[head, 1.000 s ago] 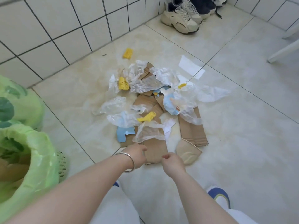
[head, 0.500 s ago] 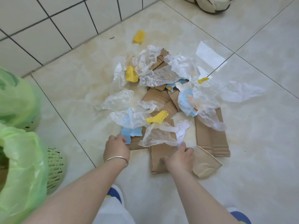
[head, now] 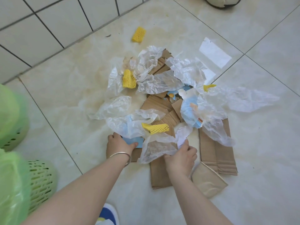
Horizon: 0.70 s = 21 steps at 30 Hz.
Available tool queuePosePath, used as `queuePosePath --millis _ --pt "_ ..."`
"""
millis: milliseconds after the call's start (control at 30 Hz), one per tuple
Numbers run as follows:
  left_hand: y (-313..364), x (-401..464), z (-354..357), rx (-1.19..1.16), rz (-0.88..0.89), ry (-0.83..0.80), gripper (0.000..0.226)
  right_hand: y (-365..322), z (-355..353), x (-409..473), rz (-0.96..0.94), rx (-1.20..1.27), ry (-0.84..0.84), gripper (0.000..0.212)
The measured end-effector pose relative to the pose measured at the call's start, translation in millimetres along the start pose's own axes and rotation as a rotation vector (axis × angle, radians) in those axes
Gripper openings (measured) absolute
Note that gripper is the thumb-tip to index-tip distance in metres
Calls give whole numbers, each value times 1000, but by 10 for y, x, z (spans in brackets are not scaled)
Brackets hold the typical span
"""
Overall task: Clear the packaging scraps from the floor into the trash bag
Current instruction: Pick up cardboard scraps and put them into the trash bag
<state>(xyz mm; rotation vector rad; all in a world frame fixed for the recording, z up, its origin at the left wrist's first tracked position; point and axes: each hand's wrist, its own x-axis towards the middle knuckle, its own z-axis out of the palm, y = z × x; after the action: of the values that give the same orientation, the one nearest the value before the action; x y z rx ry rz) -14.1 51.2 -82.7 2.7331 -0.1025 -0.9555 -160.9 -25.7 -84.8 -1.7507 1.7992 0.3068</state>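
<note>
Both forearms are extended down to the floor pile. The left hand (head: 119, 144) (bracelet at wrist) is curled onto a light-blue torn paper scrap (head: 133, 141). A crinkled clear plastic film sheet (head: 158, 147) is pinched by the right hand (head: 181, 157), fingers closed together.

We found the scrap pile (head: 164, 101) on the floor (head: 251, 143), before the wall (head: 48, 21). The trash bag (head: 11, 189) stood left of it, one foam net (head: 138, 34) lay behind, and both hands sat at its near edge.

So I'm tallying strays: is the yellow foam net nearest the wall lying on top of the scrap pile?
No, that yellow foam net lies alone on bare floor tile, apart from the pile of plastic film and cardboard.
</note>
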Motion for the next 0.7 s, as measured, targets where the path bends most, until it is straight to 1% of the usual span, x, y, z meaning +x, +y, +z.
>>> queuePosePath --millis 67,167,233,333,400,467,533,600,667,700 --pt "29 -5 13 -34 -13 -13 74 -36 22 19 -3 65 -23 87" --pt "52 2 17 -120 -98 -26 73 -39 37 65 5 162 -17 71" --pt "61 -4 -6 -139 -131 -78 58 -19 26 83 16 236 -51 59" --pt "49 -15 -34 -244 -114 -157 25 -8 -80 81 13 292 -138 35" --pt "22 -27 -63 -374 -84 -214 15 -3 -175 94 4 351 -182 26" --pt "22 -76 -122 -476 -55 -247 11 -11 -273 102 -19 415 -205 17" --pt "40 -124 -179 -566 -30 -223 8 -34 -388 122 -29 480 -182 11" --pt "65 -171 -229 -636 1 -166 14 -73 -537 137 -47 510 -134 18" --pt "83 -216 -265 -653 25 -95 17 -79 -704 152 -87 428 -74 17" --pt "83 -239 -279 -653 33 -49 12 -62 -783 162 -107 376 -33 16"
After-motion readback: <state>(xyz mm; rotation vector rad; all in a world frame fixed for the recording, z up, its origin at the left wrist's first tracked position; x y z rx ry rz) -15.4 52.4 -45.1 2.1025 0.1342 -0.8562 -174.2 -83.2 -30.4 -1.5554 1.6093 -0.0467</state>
